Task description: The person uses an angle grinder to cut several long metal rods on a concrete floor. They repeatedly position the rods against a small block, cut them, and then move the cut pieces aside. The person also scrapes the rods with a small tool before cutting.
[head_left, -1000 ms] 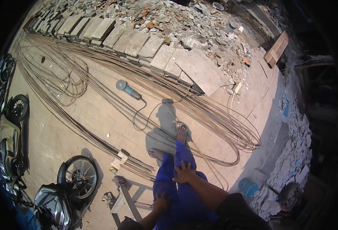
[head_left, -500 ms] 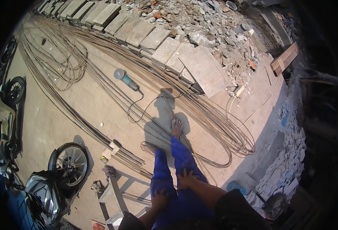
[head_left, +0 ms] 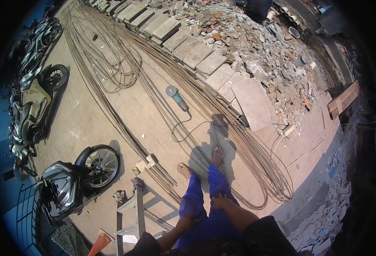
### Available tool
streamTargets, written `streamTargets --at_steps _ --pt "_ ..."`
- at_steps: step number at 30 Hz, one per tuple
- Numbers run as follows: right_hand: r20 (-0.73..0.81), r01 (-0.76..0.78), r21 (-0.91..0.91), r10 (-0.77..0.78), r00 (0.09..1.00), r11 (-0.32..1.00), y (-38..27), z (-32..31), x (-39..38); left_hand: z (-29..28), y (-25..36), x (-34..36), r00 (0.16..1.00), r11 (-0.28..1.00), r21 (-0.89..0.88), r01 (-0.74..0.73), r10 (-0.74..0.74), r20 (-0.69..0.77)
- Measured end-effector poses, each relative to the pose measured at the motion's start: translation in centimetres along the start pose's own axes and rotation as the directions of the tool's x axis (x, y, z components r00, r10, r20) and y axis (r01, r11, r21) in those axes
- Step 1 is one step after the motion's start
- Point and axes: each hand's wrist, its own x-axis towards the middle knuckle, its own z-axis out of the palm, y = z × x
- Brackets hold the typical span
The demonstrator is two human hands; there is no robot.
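Note:
My left hand (head_left: pixel 188 222) lies on my left thigh over the blue trousers (head_left: pixel 213 226), its fingers resting loosely on the cloth and holding nothing. My right hand (head_left: pixel 222 202) is spread on the right trouser leg near the knee, also without anything in it. Ahead of my feet, an angle grinder (head_left: pixel 179 101) with a teal body and grey disc lies on the paving, apart from both hands. Its black cord (head_left: pixel 180 127) loops toward long steel bars (head_left: pixel 166 115). Nearer on the left, more bars (head_left: pixel 111 109) rest across a small block (head_left: pixel 147 162).
Parked motorcycles (head_left: pixel 60 187) line the left. A metal ladder (head_left: pixel 139 211) and an orange cone (head_left: pixel 101 243) are near my left side. Concrete slabs (head_left: pixel 196 55) border a rubble heap (head_left: pixel 256 55). A pale power strip (head_left: pixel 288 130) lies on the right; broken debris (head_left: pixel 324 213) lies beyond.
My view has shifted left, so the scene sits farther right and more motorcycles show. Both hands remain on my legs; the grinder lies in the same spot.

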Motion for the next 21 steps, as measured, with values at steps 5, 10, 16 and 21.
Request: streamTargets --at_steps 5,10,16,21 --pt "0.118 0.28 -0.355 -0.255 0.96 0.892 0.6 -3.2 0.3 -4.7 2.9 -4.3 0.995 0.987 -0.148 0.066 -0.076 -0.063" --pt "-0.273 0.456 -0.073 -0.458 0.846 0.887 3.1 -6.9 -3.7 -7.2 1.5 -8.6 0.891 0.959 -0.284 0.021 -0.147 -0.43" --pt "-0.635 0.462 0.274 -0.202 0.745 0.844 9.3 -10.6 -5.3 -4.3 -2.8 -14.5 0.798 0.831 -0.553 0.065 -0.376 -0.472" --pt "-0.553 0.336 0.595 0.068 0.831 0.73 13.6 -10.6 -5.7 2.4 -8.9 -16.1 0.837 0.942 -0.326 0.073 -0.236 -0.493"
